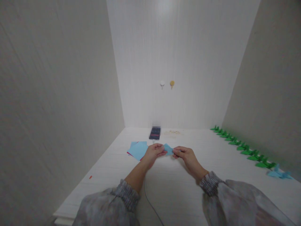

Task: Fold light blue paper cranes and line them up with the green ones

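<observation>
A person sits at a white desk (211, 188) set in a pale alcove, seen from their own head looking forward and down. Both forearms reach out from loose grey patterned sleeves and meet above the middle of the desk.

The left hand (154, 153) and the right hand (184, 154) hold a small piece of light blue paper (168, 149) between them, raised a little off the desk. The left hand's fingers are curled in and pinch the paper's left end between thumb and fingertips. The right hand is likewise closed, pinching the right end. The paper looks partly folded, with a pointed shape, though its exact form is too small to tell.

Just left of the hands and a little farther off, a loose stack of blue paper sheets (138, 149) lies flat on the desk, with a sliver of red showing beneath it. Beyond it, near the far wall, sits a small dark object (155, 134), blurred out.

Along the right edge of the desk a row of green folded paper figures (242, 147) runs from far to near, with a blue folded figure (278, 172) at the near end.

A thin grey cable (148, 197) trails across the desk between the arms. A tiny red scrap (90, 177) lies near the left edge. Two small hooks (167, 84), one white and one tan, are fixed to the far wall.
</observation>
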The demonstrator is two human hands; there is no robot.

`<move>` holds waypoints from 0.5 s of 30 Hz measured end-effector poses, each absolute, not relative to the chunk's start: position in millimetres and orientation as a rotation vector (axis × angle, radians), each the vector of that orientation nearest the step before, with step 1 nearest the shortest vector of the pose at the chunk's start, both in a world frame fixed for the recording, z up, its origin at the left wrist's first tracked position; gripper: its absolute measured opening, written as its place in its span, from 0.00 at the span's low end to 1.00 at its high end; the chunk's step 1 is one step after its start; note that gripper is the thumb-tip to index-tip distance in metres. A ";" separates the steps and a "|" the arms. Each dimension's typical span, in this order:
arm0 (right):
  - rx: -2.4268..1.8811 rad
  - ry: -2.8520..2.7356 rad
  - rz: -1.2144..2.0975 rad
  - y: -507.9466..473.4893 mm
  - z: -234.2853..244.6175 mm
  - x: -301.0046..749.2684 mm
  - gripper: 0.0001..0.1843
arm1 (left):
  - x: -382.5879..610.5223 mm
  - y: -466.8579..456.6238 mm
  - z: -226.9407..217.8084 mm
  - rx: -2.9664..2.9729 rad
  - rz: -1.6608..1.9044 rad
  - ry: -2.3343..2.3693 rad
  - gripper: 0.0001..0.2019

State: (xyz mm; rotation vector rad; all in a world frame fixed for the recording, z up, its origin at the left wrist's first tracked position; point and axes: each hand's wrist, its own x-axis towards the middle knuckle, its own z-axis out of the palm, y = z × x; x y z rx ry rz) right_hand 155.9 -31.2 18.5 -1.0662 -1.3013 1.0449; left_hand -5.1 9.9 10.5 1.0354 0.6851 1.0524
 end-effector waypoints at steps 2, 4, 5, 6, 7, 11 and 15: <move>-1.066 -1.295 1.063 -29.4 16.9 155.6 0.11 | -4.7 10.0 11.0 1.009 1.068 0.666 0.11; -1.051 -1.316 1.038 -28.2 16.1 155.9 0.11 | -4.2 10.2 11.1 0.998 1.081 0.637 0.10; -1.043 -1.326 1.016 -27.9 15.9 156.3 0.11 | -3.9 10.3 11.0 0.999 1.087 0.623 0.10; -1.036 -1.330 0.999 -27.8 15.8 156.7 0.11 | -3.7 10.3 10.9 1.002 1.091 0.612 0.10; -1.028 -1.326 0.994 -27.8 15.8 157.1 0.11 | -3.4 10.3 10.7 1.010 1.096 0.603 0.10; -1.006 -1.292 1.078 -29.2 16.4 156.2 0.15 | -1.3 8.1 11.3 1.073 1.087 0.618 0.12; -1.058 -1.329 1.048 -30.0 17.4 154.4 0.15 | 1.2 3.1 16.1 1.121 1.041 0.637 0.14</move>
